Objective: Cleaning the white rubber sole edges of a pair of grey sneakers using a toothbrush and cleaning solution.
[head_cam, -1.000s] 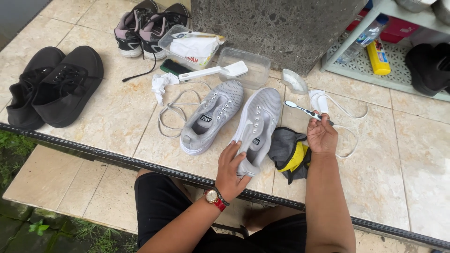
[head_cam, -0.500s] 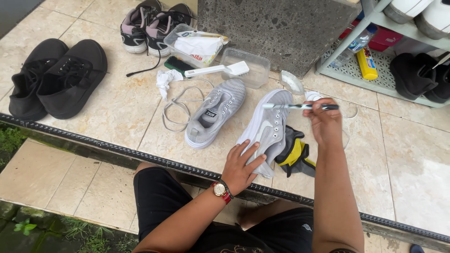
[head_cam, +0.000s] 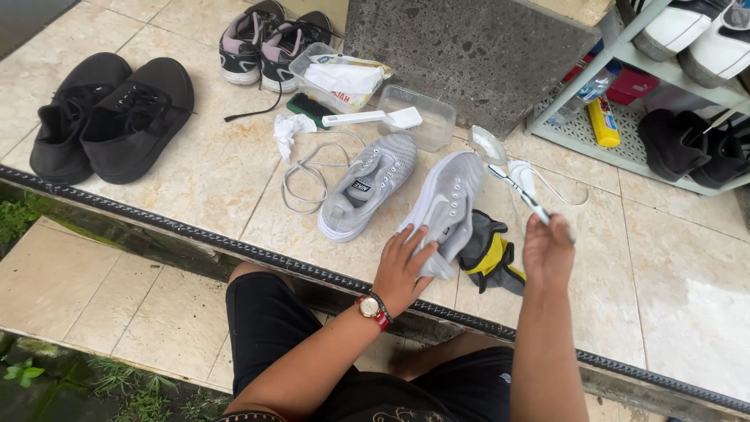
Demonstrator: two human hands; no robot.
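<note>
Head view looks down on a tiled step where the left hand [head_cam: 402,266] lies spread, fingers apart, over the heel end of a grey sneaker [head_cam: 447,209], pressing it flat against the tiles. Half a second ago this shoe was tipped up on its side under the hand; now it lies lower, toe pointing away toward the stone block [head_cam: 469,55]. The right hand [head_cam: 548,252] has its fingers closed around the handle of a small toothbrush [head_cam: 519,191], whose head points up and away, just beside the toe of the held sneaker. Earlier the brush was held level across the shoe; now it slants away from it, and the hand has dropped nearer the body. A black and yellow cloth [head_cam: 491,254] sits between the two hands, touching the sneaker's side. The second grey sneaker [head_cam: 367,186] rests just to the left, unmoved, with loose white laces [head_cam: 306,176] curled beside it. Behind it lie a white-handled brush [head_cam: 371,119] across a clear plastic tub [head_cam: 430,117], and a crumpled white rag [head_cam: 289,129]. Two black shoes [head_cam: 109,109] stand well apart on the far left, and a metal shoe rack [head_cam: 625,94] stands at right
</note>
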